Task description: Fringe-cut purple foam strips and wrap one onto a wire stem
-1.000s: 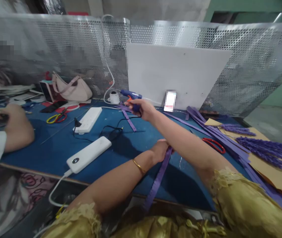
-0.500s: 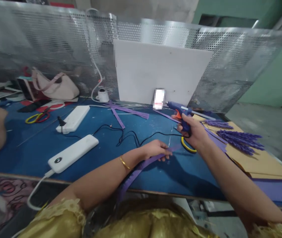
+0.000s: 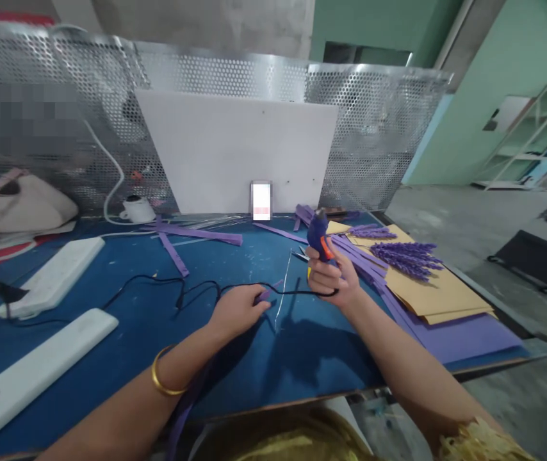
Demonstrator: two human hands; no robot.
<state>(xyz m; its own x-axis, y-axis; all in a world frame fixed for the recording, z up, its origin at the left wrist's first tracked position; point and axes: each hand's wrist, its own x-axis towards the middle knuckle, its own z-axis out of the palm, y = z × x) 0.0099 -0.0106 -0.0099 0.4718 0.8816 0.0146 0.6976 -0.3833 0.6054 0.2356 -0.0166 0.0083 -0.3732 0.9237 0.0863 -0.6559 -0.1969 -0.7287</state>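
Note:
My left hand (image 3: 237, 308) is closed on a purple strip (image 3: 264, 296) of paper-like material just above the blue table. The strip's other end (image 3: 182, 410) hangs below my wrist over the front edge. My right hand (image 3: 335, 278) grips a dark blue glue gun (image 3: 318, 230) with an orange trigger, its nozzle tilted upward and away from the strip. From its handle a black cord (image 3: 297, 292) crosses to the left over my left hand's fingers. A thin whitish wire or stick (image 3: 283, 288) lies between my hands. Scissors (image 3: 300, 255) are partly hidden behind my right hand.
Purple lavender-like sprigs (image 3: 408, 257) rest on tan sheets (image 3: 437, 296) and purple sheets (image 3: 470, 336) at right. White power strips (image 3: 57, 275) and a power bank (image 3: 43, 365) occupy the left. A phone (image 3: 261, 200) leans on a white board (image 3: 239, 147); loose strips (image 3: 196, 233) lie nearby.
The glue gun has swung from pointing left to pointing up. My left hand has shifted along the strip, and less of the strip shows beyond its fingers. My view has turned right.

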